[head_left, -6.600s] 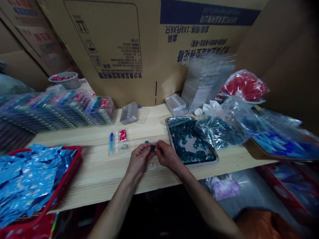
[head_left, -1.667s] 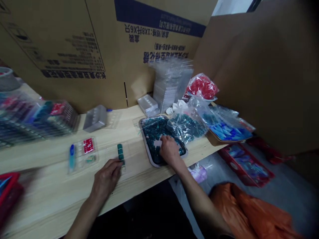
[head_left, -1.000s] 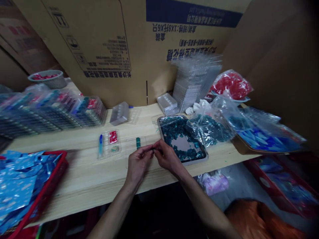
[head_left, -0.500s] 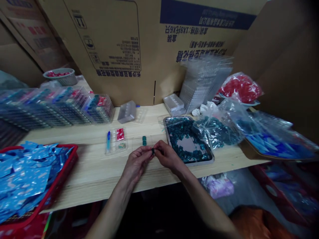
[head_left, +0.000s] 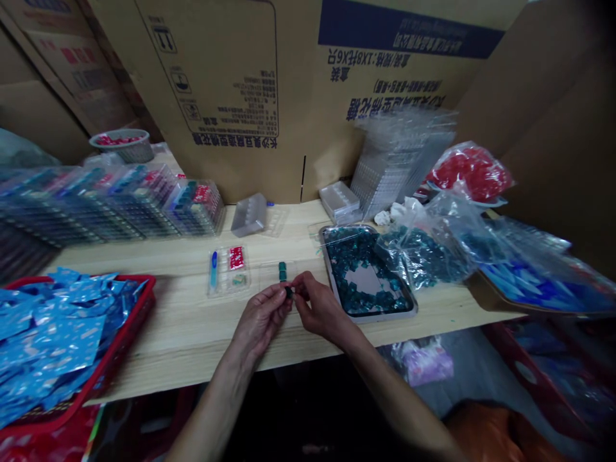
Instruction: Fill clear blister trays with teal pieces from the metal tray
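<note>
Green piece [head_left: 289, 292] before upside-down "1X8托X6只" carton [head_left: 303, 109]

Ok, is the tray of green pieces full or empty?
Partly full: green pieces cover much of the tray, but a pale bare patch shows near its middle.

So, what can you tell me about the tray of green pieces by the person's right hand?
The tray is a shallow rectangle with rounded corners and a greyish rim, perhaps metal. It lies flat on the wooden table, right of the right hand. Shiny dark-green pieces surround a bare pale patch of its bottom. A clear plastic bag of similar pieces overlaps its right edge in view; I cannot tell whether they touch.
</note>
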`<state>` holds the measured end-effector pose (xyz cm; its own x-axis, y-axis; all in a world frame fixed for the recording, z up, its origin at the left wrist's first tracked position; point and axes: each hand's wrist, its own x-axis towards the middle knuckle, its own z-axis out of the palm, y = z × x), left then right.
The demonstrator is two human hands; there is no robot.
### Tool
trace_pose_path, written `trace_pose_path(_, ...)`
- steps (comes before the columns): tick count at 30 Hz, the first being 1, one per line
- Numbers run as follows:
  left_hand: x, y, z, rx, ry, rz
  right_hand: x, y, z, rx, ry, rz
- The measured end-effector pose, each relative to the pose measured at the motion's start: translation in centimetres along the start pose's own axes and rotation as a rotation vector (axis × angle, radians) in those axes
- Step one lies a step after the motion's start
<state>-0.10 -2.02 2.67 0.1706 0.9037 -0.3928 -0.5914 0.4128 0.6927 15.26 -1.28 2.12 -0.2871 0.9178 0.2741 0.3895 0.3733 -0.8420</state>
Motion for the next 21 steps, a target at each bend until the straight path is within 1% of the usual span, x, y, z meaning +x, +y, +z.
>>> trace_pose_path(3, 0.0, -0.2, -0.1, 0.086, 0.033, 0.040, -0.1, -0.7, -0.1, -0.126, -0.001, -0.009)
trace_pose_path(6, -0.1, -0.7, -0.1, 0.291, 0.079, 0.195, 0.0, -0.9, 0.2, -0.204, 0.010, 0.043)
trace_pose_path(9, -0.4, -1.2, -0.2, 0.589, 0.059, 0.360, 0.1, -0.8, 0.5, -0.268, 0.006, 0.136)
trace_pose_path(12, -0.7, -1.4, -0.4, 0.838, 0.030, 0.497, 0.3, -0.7, 0.5, -0.257, -0.021, 0.214)
trace_pose_path(15, -0.9, -1.3, -0.6, 0.974, 0.018, 0.591, 0.3, -0.7, 0.4, -0.200, -0.053, 0.238)
trace_pose_path(17, -0.9, -1.1, -0.6, 0.962, 0.020, 0.580, 0.3, -0.6, 0.4, -0.183, -0.054, 0.245)
trace_pose_path(18, -0.9, -0.9, -0.5, 0.915, 0.020, 0.541, 0.4, -0.5, 0.4, -0.181, -0.038, 0.243)
trace_pose_path(21, -0.9, -0.2, -0.3, 0.638, -0.002, 0.334, 0.7, -0.2, 0.3, -0.152, 0.036, 0.212)
